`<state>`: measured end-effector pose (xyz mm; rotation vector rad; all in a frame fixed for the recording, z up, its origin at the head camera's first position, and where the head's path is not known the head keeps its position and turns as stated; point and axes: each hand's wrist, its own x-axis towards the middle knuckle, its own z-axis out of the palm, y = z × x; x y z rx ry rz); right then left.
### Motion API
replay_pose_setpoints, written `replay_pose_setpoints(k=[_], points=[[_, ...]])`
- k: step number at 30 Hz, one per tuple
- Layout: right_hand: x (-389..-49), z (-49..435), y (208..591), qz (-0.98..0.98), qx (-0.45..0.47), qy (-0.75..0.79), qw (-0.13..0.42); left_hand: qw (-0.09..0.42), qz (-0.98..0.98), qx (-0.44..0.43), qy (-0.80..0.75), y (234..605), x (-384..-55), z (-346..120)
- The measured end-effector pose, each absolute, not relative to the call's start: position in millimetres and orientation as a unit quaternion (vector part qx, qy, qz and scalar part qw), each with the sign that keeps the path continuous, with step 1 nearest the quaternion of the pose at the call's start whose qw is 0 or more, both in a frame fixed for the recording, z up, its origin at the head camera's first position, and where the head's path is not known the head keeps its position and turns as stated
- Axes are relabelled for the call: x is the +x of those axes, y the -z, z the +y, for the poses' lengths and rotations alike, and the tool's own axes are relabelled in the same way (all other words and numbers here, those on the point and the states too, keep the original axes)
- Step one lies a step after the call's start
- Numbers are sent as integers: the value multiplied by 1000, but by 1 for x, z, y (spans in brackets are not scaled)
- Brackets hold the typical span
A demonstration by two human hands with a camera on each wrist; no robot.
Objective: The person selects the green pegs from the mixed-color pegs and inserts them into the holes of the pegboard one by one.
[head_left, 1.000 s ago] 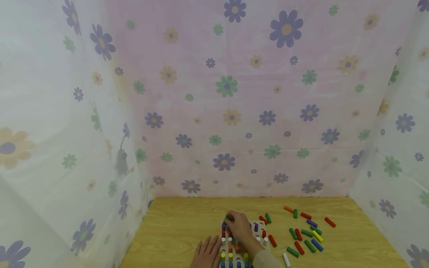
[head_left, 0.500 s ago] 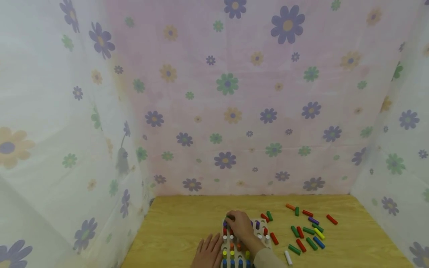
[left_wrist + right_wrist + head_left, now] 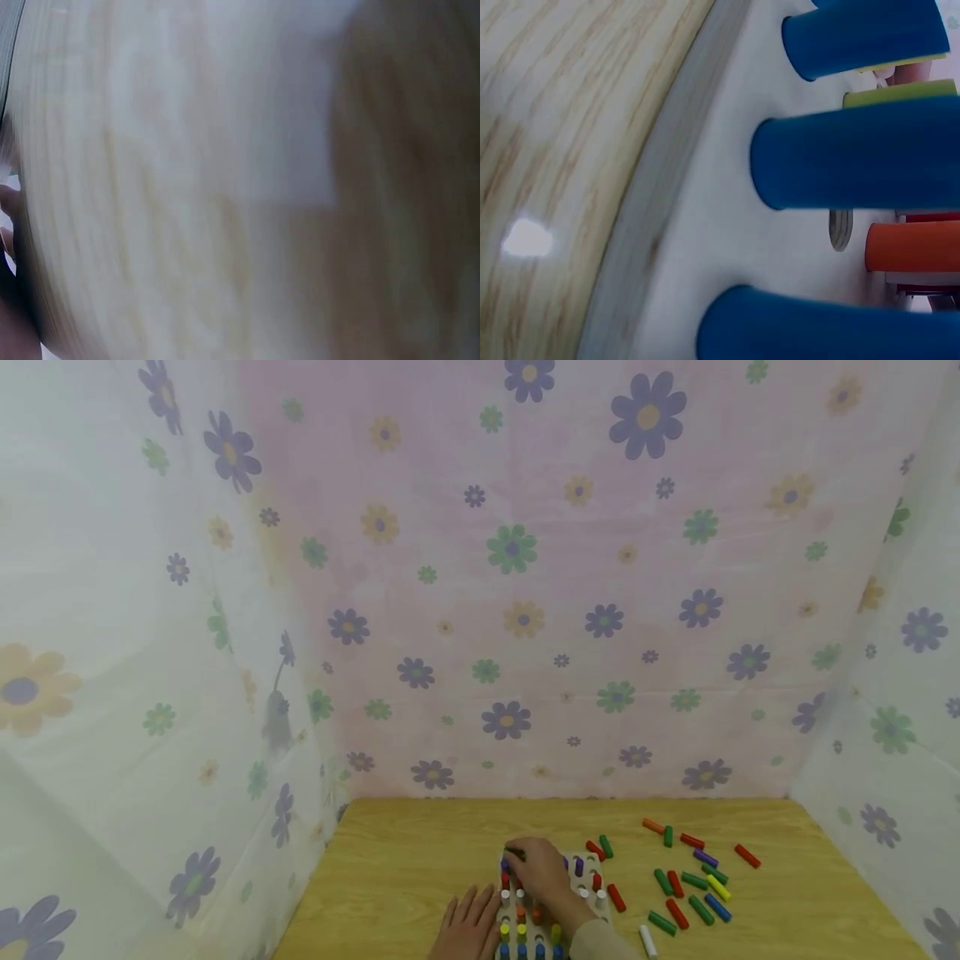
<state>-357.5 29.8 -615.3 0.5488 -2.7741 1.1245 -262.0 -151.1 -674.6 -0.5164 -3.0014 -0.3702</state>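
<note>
In the head view a pale pegboard (image 3: 588,869) lies at the table's front, with rows of coloured pegs standing in its holes. My right hand (image 3: 542,872) reaches over it to the far left corner, thumb and fingers pinching a green peg (image 3: 516,852) that is mostly hidden. A purple peg (image 3: 505,866) stands just below those fingertips. Flat on the table, fingers spread, my left hand (image 3: 468,928) rests beside the board's left edge. Blue pegs (image 3: 855,159) and an orange peg (image 3: 911,247) fill the right wrist view. The left wrist view is mostly blurred.
Loose pegs lie right of the board: several green pegs (image 3: 701,909), red pegs (image 3: 677,913), a yellow peg (image 3: 718,887), a blue peg (image 3: 717,907) and a white peg (image 3: 648,942). Flowered cloth (image 3: 555,777) surrounds the wooden table (image 3: 405,852).
The right hand stays at the far left corner and its fingertips dip slightly; less of the green peg shows. The left hand stays in place, while the head view shifts slightly.
</note>
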Motion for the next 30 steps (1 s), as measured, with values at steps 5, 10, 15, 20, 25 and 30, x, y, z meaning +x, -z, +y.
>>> replay_pose_setpoints(k=[5,10,15,20,25,30], points=[[-357,32,619,-915,179,-360,38,34,-978,-167,122,676,-259,-148],[-358,33,618,-917,175,-355,41,54,-977,-177,107,678,-260,-147],[-360,31,617,-917,177,-354,54,67,-978,-177,93,677,-263,-148],[-359,30,616,-909,174,-374,63,58,-978,-176,94,677,-263,-149],[-356,28,612,-900,185,-391,58,54,-979,-173,89,678,-262,-151],[-356,30,599,-874,187,-446,40,35,-980,-166,103,675,-263,-152]])
